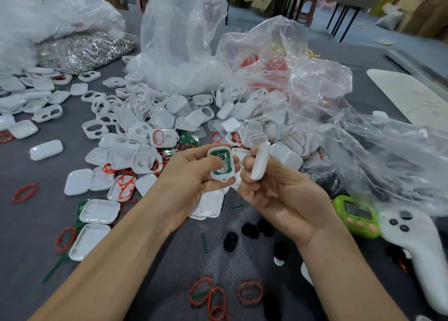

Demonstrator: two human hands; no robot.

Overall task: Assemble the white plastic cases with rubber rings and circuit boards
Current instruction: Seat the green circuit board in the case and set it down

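Observation:
My left hand (194, 175) grips a white case half (221, 163) with a green circuit board seated inside; the thumb presses on the board's round metal disc. Just to its right, my right hand (274, 187) pinches a white case lid (260, 160) edge-on, held upright and close to the first half without touching it. A heap of loose white case parts (150, 127) covers the grey table beyond my hands. Red rubber rings (249, 293) lie in front near the table's edge, and more green boards (188, 139) peek from under the heap.
Clear plastic bags (184, 42) of parts stand behind the heap, with a bag of metal rings (84, 51) at far left. A green timer (356, 216) and a white controller (417, 245) lie at right. Black pads (252, 231) sit between my forearms.

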